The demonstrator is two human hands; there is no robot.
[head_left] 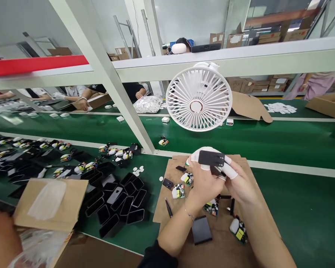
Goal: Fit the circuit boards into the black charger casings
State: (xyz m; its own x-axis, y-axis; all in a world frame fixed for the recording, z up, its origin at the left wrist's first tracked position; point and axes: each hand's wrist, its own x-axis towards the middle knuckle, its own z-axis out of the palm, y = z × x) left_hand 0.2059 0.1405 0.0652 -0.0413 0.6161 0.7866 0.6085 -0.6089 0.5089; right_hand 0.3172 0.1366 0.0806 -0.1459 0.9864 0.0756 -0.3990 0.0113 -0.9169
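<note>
Above a cardboard sheet, my left hand and my right hand come together around a small black plastic cover with prongs or holes at one end. White finger cots sit on several fingertips. Both hands are closed on the piece; a second dark part beneath it is mostly hidden. Below my hands lie small circuit boards with yellow and white components, and another board by my right forearm. A dark grey square case rests near my left wrist, and a black pen lies farther left.
Black rectangular housings pile up on the left, beside white discs. An open carton stands at lower left, with another person's blurred hand by it. A white fan hangs from the frame above a green conveyor.
</note>
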